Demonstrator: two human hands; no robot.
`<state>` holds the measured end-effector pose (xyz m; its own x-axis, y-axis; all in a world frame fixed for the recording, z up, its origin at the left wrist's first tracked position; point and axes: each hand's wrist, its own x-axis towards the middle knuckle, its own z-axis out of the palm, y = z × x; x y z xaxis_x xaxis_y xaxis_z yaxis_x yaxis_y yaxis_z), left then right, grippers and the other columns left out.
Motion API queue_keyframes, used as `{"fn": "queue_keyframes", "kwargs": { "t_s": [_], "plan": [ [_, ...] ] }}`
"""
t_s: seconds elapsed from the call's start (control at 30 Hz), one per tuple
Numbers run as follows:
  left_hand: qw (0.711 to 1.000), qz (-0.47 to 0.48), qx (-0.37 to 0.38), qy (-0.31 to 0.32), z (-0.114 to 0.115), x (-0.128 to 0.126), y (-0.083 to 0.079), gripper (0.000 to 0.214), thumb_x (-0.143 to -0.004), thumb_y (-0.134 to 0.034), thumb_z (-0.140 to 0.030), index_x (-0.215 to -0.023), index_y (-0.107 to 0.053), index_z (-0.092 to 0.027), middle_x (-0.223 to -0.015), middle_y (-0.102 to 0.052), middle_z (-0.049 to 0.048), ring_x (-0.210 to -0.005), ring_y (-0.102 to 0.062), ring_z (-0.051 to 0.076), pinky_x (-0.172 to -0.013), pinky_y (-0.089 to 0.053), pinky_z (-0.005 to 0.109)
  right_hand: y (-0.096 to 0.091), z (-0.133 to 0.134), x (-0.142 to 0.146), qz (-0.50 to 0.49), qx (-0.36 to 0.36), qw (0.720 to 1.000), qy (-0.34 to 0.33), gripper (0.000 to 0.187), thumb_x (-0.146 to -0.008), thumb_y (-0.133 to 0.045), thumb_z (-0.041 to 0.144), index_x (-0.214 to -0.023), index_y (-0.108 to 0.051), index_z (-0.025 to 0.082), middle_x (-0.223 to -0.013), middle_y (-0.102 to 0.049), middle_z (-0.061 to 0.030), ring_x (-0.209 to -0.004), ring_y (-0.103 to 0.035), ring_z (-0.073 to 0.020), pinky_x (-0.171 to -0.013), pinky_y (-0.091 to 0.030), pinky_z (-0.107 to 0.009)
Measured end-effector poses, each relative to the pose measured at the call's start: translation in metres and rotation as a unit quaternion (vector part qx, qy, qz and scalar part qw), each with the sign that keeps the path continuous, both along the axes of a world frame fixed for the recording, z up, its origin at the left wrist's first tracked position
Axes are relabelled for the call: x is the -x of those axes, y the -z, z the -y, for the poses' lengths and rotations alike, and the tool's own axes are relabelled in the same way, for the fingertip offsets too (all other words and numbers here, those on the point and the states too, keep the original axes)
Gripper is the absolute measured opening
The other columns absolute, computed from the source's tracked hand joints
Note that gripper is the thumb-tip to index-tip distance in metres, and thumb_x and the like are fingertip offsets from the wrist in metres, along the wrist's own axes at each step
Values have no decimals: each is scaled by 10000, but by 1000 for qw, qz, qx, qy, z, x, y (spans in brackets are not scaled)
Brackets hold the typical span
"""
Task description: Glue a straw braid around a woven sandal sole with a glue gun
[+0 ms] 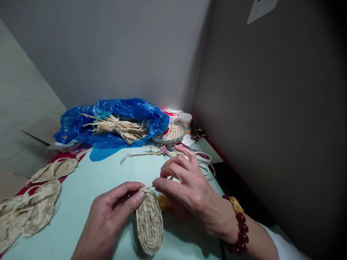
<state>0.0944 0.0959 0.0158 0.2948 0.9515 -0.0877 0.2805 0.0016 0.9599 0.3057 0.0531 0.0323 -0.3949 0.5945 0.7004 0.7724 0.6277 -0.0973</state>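
Note:
My left hand point(116, 211) pinches the top end of a small oval woven straw sole point(150, 225), thumb in front and fingers behind. The sole hangs upright, its braided rows running lengthwise. To its right, my right hand point(184, 184) has thumb and forefinger closed on a thin straw strand point(149, 186) that comes off the sole's top edge. Its other fingers are curled and raised. Behind the sole and under my right hand, an orange-yellow thing point(164, 203) shows in part; I cannot make out what it is.
Woven straw slippers point(43, 206) lie along the left edge. At the back, a blue plastic bag point(119, 106) holds a bundle of dry straw point(116, 126). Beside it are a woven basket point(173, 133), a paper cup point(185, 118) and scissors point(204, 157). Grey walls enclose the table.

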Motion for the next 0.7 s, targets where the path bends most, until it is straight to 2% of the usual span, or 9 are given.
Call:
{"fn": "queue_keyframes", "kwargs": {
  "t_s": [0.1,0.23,0.43,0.53,0.7],
  "plan": [
    [1000,8,2,-28,2,-2,2,299,-702,-790,-494,-912,-815,-283,-898,-796,35,-880,-722,242,-762,-562,244,3,0,4,-8,-38,999,2,275,-988,-443,81,-907,-696,152,-810,-655,-17,-847,-582,-163,-1124,-302,-532],
    [998,6,-13,-61,5,-4,2,350,-686,-796,-500,-977,-817,-306,-902,-797,22,-932,-723,255,-770,-568,241,5,1,9,-15,-53,998,10,330,-1001,-401,70,-896,-703,149,-777,-666,-10,-832,-590,-158,-1129,-309,-519],
    [996,-1,-61,-68,10,-6,-3,228,-700,-791,-465,-842,-830,-291,-900,-803,23,-868,-723,237,-761,-564,229,10,3,14,-30,-63,998,5,335,-997,-404,62,-851,-696,137,-758,-677,-25,-817,-578,-168,-1094,-363,-485],
    [995,33,-13,-90,11,-10,0,232,-702,-802,-445,-844,-813,-261,-855,-792,24,-824,-705,214,-718,-555,215,16,3,18,-37,-50,998,5,309,-996,-409,68,-903,-700,118,-774,-669,-43,-834,-570,-184,-1069,-377,-485],
    [975,185,71,-101,15,-21,9,202,-753,-779,-375,-875,-728,-222,-768,-704,-17,-690,-603,137,-618,-496,198,25,4,24,-40,-27,999,13,253,-971,-444,56,-998,-692,100,-813,-643,-60,-873,-565,-201,-1064,-362,-484]
  ]
}}
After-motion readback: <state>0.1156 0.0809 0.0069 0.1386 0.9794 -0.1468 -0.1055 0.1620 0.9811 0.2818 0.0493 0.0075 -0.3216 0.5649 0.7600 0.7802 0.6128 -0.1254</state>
